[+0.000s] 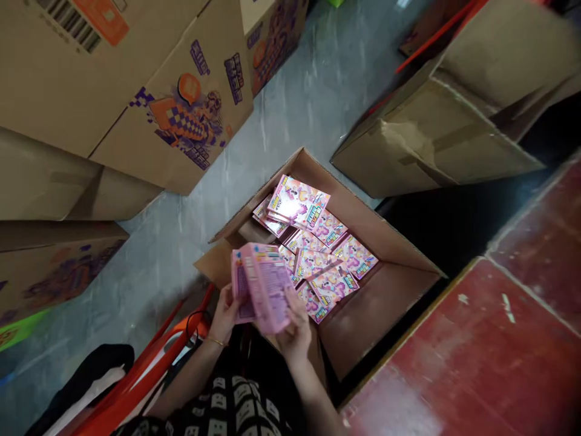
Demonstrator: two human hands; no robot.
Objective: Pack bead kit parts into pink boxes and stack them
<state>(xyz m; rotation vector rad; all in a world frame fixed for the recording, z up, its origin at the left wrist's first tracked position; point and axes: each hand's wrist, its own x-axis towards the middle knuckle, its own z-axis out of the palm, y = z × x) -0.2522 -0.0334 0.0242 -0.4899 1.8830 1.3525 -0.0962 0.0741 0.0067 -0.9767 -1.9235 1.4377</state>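
Two thin pink boxes [267, 290] are held side by side over the near left edge of an open carton [363, 324]. My left hand [224, 313] grips their left side, its fingers partly hidden behind them. On the right side, my right hand [295, 321] has its fingers closed against the pink boxes. Inside the carton lie several flat, colourful packs [299, 203], some overlapping and tilted. The carton's flaps stand open.
Large printed cartons [200, 115] stand at the upper left. Another open carton [408, 145] is at the upper right. A red surface [490, 339] borders the lower right. An orange-red frame [145, 369] lies at the lower left.
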